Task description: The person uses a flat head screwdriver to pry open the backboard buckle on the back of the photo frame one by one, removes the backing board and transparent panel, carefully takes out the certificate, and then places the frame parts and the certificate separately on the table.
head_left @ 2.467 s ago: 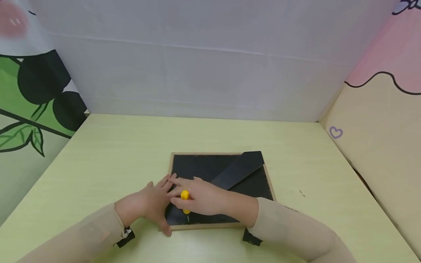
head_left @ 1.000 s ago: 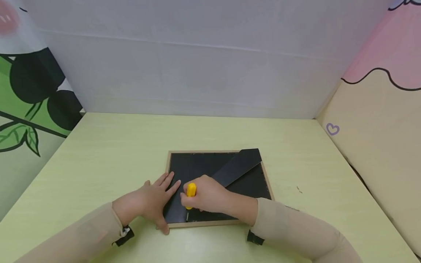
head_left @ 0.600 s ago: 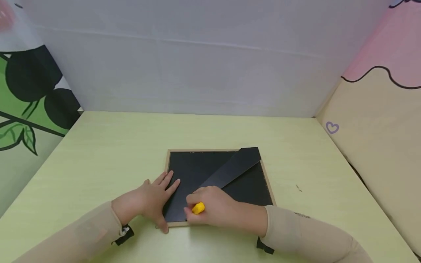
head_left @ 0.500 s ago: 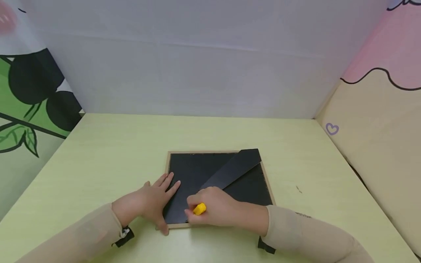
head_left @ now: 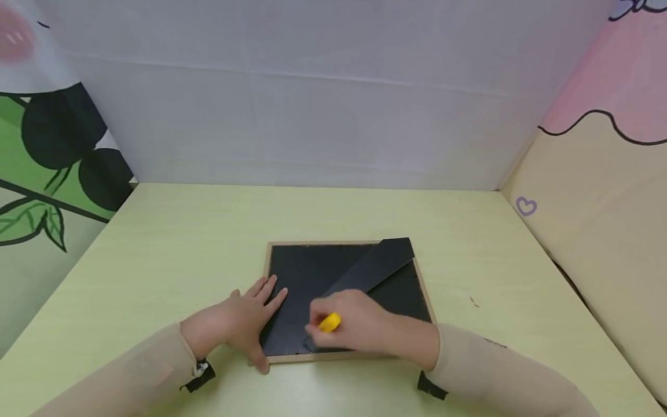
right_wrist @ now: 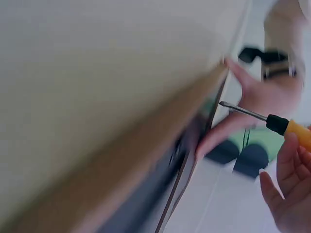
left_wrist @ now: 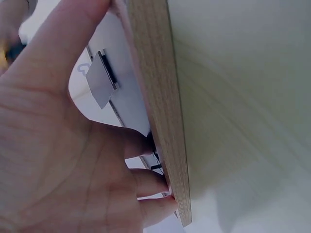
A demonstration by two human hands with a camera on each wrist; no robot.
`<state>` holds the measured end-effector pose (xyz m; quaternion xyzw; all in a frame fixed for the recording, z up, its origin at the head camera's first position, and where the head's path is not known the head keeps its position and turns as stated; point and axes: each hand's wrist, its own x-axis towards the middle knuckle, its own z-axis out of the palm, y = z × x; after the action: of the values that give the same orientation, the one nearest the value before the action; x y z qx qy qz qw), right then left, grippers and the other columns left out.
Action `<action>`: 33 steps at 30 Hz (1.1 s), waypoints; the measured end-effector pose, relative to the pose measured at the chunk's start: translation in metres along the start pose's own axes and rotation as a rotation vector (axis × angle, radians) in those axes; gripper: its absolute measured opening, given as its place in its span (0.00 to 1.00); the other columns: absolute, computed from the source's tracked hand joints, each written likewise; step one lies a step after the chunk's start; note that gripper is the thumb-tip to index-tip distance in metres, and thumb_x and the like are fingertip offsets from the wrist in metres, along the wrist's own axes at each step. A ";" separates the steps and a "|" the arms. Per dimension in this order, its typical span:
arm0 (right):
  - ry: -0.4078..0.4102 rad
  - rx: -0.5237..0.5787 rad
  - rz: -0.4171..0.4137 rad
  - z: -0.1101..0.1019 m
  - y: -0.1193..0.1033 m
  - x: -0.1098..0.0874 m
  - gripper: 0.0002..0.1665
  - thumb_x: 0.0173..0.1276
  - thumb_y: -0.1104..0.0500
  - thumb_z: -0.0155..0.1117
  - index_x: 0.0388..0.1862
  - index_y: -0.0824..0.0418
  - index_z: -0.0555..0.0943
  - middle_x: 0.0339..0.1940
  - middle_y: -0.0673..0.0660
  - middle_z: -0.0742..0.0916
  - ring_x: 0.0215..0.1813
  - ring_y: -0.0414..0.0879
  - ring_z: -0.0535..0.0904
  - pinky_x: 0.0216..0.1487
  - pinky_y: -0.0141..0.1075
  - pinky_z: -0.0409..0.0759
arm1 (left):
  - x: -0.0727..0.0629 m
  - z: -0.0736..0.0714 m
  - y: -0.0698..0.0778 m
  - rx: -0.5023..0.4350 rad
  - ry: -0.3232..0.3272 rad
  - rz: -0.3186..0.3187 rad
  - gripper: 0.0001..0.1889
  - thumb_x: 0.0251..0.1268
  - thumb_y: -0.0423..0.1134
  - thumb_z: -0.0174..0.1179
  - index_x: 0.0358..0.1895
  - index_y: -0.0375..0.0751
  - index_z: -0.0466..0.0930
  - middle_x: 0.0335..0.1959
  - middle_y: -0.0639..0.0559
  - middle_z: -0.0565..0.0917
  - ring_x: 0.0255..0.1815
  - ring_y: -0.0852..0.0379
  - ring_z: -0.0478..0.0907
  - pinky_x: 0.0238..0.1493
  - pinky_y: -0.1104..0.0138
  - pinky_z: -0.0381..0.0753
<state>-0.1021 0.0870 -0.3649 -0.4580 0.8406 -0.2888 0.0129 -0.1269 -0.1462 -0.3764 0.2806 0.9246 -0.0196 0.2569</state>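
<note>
A picture frame [head_left: 346, 357] with a thin wooden rim lies face down on the table, its black backing board [head_left: 307, 266] upward. A black easel stand [head_left: 391, 258] runs diagonally over the board to the far right corner. My left hand [head_left: 239, 327] rests spread on the frame's left side, thumb at the near corner and fingertips over the rim. In my right hand [head_left: 356, 321] I grip a screwdriver with a yellow handle [head_left: 330, 322]. The right wrist view shows its metal shaft [right_wrist: 245, 111] and flat tip pointing toward the frame, apart from the rim.
The pale table [head_left: 208, 226] surrounds the frame. A white backdrop [head_left: 323, 127] stands behind, with printed side panels to the left and right [head_left: 599, 214]. A small dark mark [head_left: 473, 302] lies right of the frame.
My right hand first reached toward the left hand's fingers, then gripped the screwdriver upright near the frame's near edge. Now the screwdriver is tilted and drawn rightward. The left hand stays put.
</note>
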 end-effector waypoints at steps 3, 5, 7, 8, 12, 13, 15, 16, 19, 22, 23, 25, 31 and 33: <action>0.041 0.247 0.315 -0.018 0.021 -0.004 0.11 0.62 0.56 0.65 0.24 0.55 0.74 0.19 0.45 0.79 0.18 0.39 0.71 0.20 0.28 0.71 | 0.000 0.001 0.000 0.009 0.007 0.000 0.70 0.23 0.72 0.71 0.74 0.40 0.47 0.73 0.35 0.42 0.73 0.37 0.39 0.57 0.34 0.56; 0.055 0.333 0.465 -0.026 0.035 -0.008 0.13 0.61 0.54 0.67 0.23 0.57 0.74 0.19 0.49 0.80 0.17 0.46 0.74 0.21 0.34 0.75 | -0.001 0.002 0.001 0.020 0.002 -0.006 0.70 0.23 0.72 0.71 0.74 0.41 0.47 0.73 0.35 0.42 0.73 0.37 0.39 0.57 0.35 0.56; 0.063 0.363 0.569 -0.032 0.050 -0.014 0.17 0.59 0.50 0.69 0.22 0.59 0.75 0.19 0.52 0.81 0.18 0.50 0.76 0.22 0.38 0.78 | -0.001 0.002 0.002 0.025 -0.002 -0.009 0.70 0.23 0.71 0.71 0.74 0.40 0.47 0.73 0.35 0.42 0.73 0.37 0.39 0.58 0.35 0.56; 0.076 0.374 0.608 -0.034 0.056 -0.016 0.19 0.58 0.48 0.69 0.21 0.60 0.76 0.18 0.53 0.82 0.18 0.51 0.77 0.23 0.40 0.79 | 0.000 0.002 0.003 0.030 -0.005 -0.009 0.70 0.23 0.71 0.71 0.74 0.41 0.47 0.73 0.35 0.42 0.73 0.37 0.39 0.58 0.36 0.56; 0.145 0.416 0.707 -0.043 0.076 -0.026 0.26 0.66 0.44 0.59 0.20 0.64 0.75 0.15 0.55 0.79 0.16 0.48 0.75 0.25 0.40 0.79 | -0.001 0.002 0.005 0.032 -0.007 0.000 0.70 0.23 0.71 0.71 0.74 0.39 0.47 0.73 0.34 0.43 0.72 0.36 0.39 0.59 0.36 0.55; 0.160 0.417 0.715 -0.045 0.080 -0.027 0.26 0.68 0.44 0.56 0.21 0.64 0.75 0.14 0.55 0.78 0.16 0.47 0.73 0.25 0.38 0.78 | -0.001 0.002 0.005 0.037 -0.008 0.000 0.70 0.23 0.72 0.71 0.74 0.39 0.47 0.73 0.34 0.43 0.72 0.36 0.39 0.59 0.37 0.56; 0.177 0.406 0.703 -0.047 0.086 -0.029 0.23 0.72 0.48 0.52 0.24 0.66 0.74 0.14 0.55 0.77 0.16 0.46 0.72 0.24 0.36 0.76 | -0.002 0.001 0.005 0.048 -0.008 0.001 0.70 0.24 0.72 0.70 0.74 0.39 0.47 0.73 0.34 0.43 0.72 0.36 0.39 0.59 0.37 0.56; 0.180 0.397 0.694 -0.048 0.089 -0.030 0.21 0.72 0.51 0.52 0.26 0.66 0.74 0.15 0.55 0.77 0.16 0.45 0.71 0.24 0.36 0.76 | -0.002 0.000 0.006 0.057 -0.005 0.000 0.70 0.24 0.72 0.70 0.73 0.39 0.47 0.73 0.33 0.43 0.72 0.36 0.39 0.59 0.37 0.57; 0.166 0.345 0.664 -0.049 0.095 -0.029 0.13 0.71 0.56 0.54 0.30 0.65 0.73 0.15 0.55 0.77 0.16 0.46 0.72 0.23 0.37 0.77 | -0.002 -0.002 0.006 0.085 0.003 -0.005 0.69 0.24 0.72 0.69 0.73 0.38 0.48 0.73 0.33 0.44 0.72 0.35 0.40 0.59 0.37 0.57; 0.123 0.308 0.656 -0.048 0.099 -0.030 0.12 0.69 0.57 0.55 0.29 0.64 0.73 0.15 0.55 0.77 0.15 0.46 0.73 0.23 0.39 0.77 | -0.003 -0.003 0.006 0.084 0.007 -0.004 0.70 0.24 0.72 0.69 0.74 0.42 0.45 0.73 0.32 0.43 0.72 0.35 0.41 0.59 0.37 0.56; 0.105 0.297 0.656 -0.048 0.101 -0.030 0.12 0.69 0.58 0.55 0.29 0.64 0.73 0.14 0.55 0.77 0.15 0.46 0.72 0.22 0.39 0.77 | -0.003 -0.004 0.007 0.079 0.008 -0.002 0.69 0.25 0.73 0.69 0.74 0.44 0.45 0.73 0.32 0.43 0.72 0.35 0.41 0.60 0.37 0.56; 0.066 0.284 0.655 -0.048 0.104 -0.032 0.12 0.69 0.58 0.55 0.27 0.64 0.73 0.14 0.54 0.76 0.14 0.45 0.72 0.21 0.38 0.77 | -0.003 -0.004 0.008 0.070 0.008 0.006 0.69 0.25 0.73 0.69 0.75 0.47 0.44 0.73 0.32 0.42 0.72 0.34 0.41 0.60 0.37 0.55; -0.030 0.310 0.654 -0.044 0.101 -0.033 0.13 0.69 0.58 0.55 0.26 0.63 0.73 0.14 0.54 0.78 0.14 0.45 0.74 0.22 0.37 0.78 | -0.003 -0.003 0.011 0.104 0.012 0.002 0.67 0.25 0.75 0.67 0.75 0.50 0.46 0.72 0.31 0.42 0.71 0.33 0.41 0.62 0.41 0.54; -0.040 0.318 0.642 -0.043 0.098 -0.033 0.13 0.69 0.58 0.55 0.25 0.62 0.73 0.13 0.54 0.78 0.14 0.45 0.75 0.21 0.37 0.78 | -0.002 -0.002 0.011 0.116 0.013 -0.007 0.67 0.24 0.75 0.67 0.74 0.50 0.47 0.72 0.31 0.43 0.71 0.33 0.42 0.63 0.42 0.55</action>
<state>-0.1704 0.1733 -0.3863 -0.1683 0.8858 -0.3881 0.1907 -0.1206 -0.1378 -0.3720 0.2918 0.9246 -0.0722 0.2340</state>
